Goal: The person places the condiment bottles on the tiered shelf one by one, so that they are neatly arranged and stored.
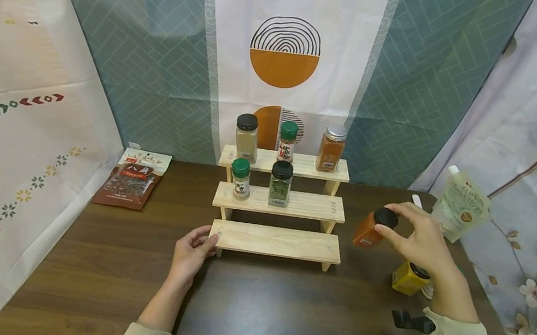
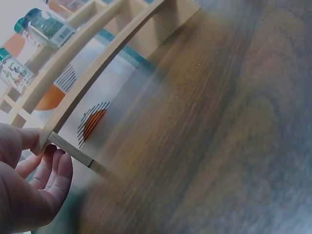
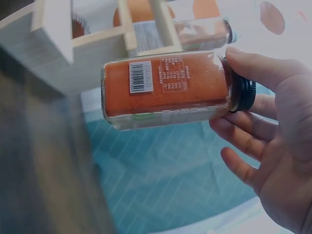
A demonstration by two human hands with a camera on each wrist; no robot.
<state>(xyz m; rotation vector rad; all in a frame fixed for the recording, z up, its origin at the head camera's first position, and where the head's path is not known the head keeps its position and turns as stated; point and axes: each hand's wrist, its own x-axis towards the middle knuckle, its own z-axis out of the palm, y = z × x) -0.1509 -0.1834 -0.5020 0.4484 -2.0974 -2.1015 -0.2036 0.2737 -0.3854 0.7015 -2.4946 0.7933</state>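
Note:
A three-step wooden spice rack stands on the table. My left hand pinches the left end of its lowest step, thumb on top and fingers curled beneath, as the left wrist view shows. Held by its black cap, a glass spice jar of orange-red powder tilts in my right hand, to the right of the rack. On the middle step are a green-capped shaker and a black-capped jar. The top step bears a black-capped jar, a green-capped shaker and a silver-capped jar.
Below my right forearm sits a yellow container, with another item partly hidden behind the wrist. A pale green spouted pouch stands at the right by the floral curtain. A brown star anise bag lies at the back left.

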